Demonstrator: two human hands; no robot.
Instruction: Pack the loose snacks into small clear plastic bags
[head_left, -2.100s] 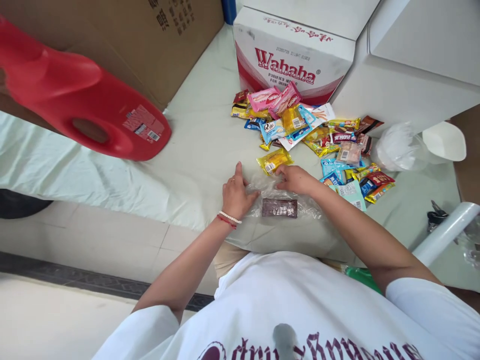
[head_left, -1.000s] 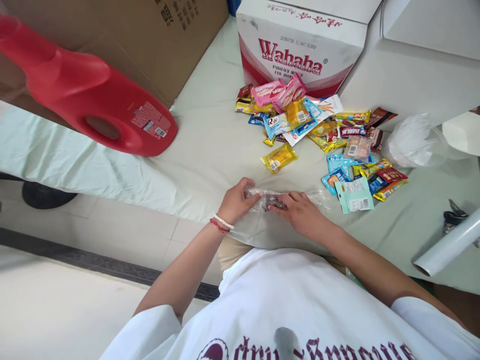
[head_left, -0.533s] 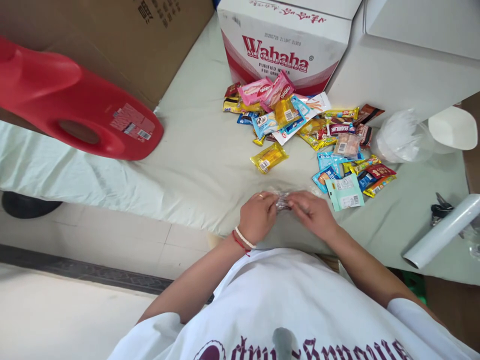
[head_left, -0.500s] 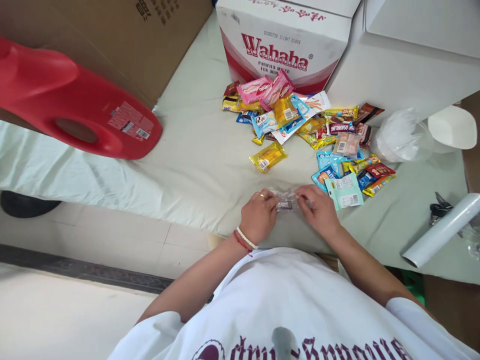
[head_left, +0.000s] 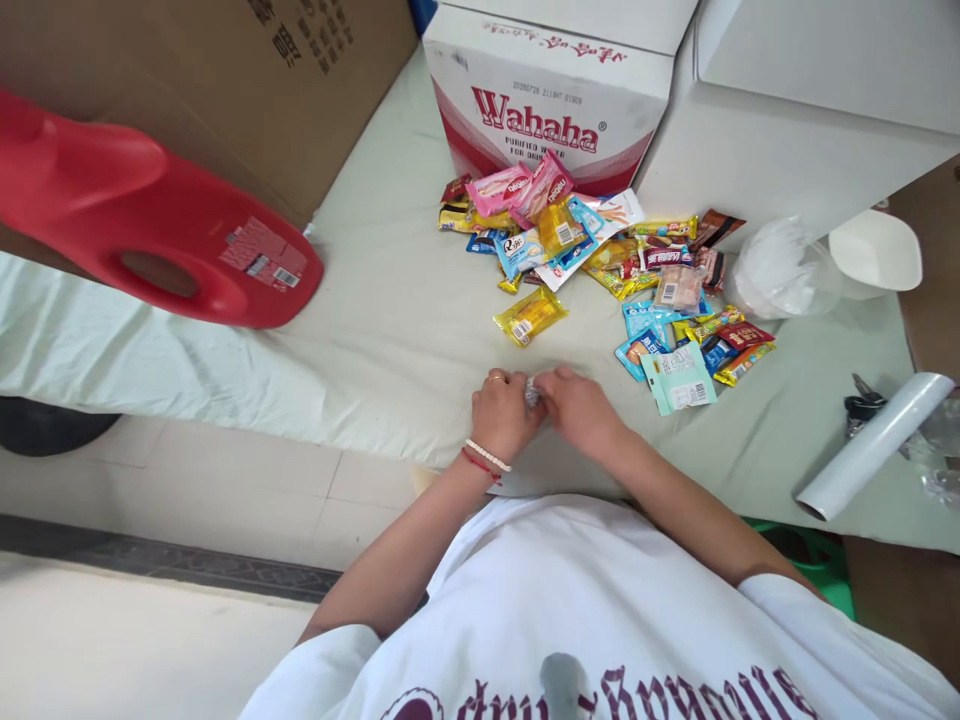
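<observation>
My left hand (head_left: pixel 501 412) and my right hand (head_left: pixel 576 408) meet at the near edge of the table, fingers curled together around a small bundle of clear plastic film (head_left: pixel 532 393). Only a sliver of the crinkled film shows between them; what is inside is hidden. A bead bracelet and a red string sit on my left wrist. Just beyond my hands lies a yellow snack packet (head_left: pixel 529 315). A pile of snack packets (head_left: pixel 600 262) in many colours spreads behind it and to the right, the nearest being a pale green packet (head_left: pixel 679 377).
A red plastic jug (head_left: pixel 154 225) lies on its side at the left of the pale green tablecloth (head_left: pixel 390 320). Behind stand a brown carton (head_left: pixel 247 80) and a Wahaha box (head_left: pixel 544 110). A film roll (head_left: pixel 874 445), keys (head_left: pixel 859 405), a crumpled bag (head_left: pixel 780 275) and a white bowl (head_left: pixel 877 250) sit right.
The clear film lay spread flat with a dark brown bar on it; my hands folded it inward and now close together over the small bundle. The bar is no longer visible.
</observation>
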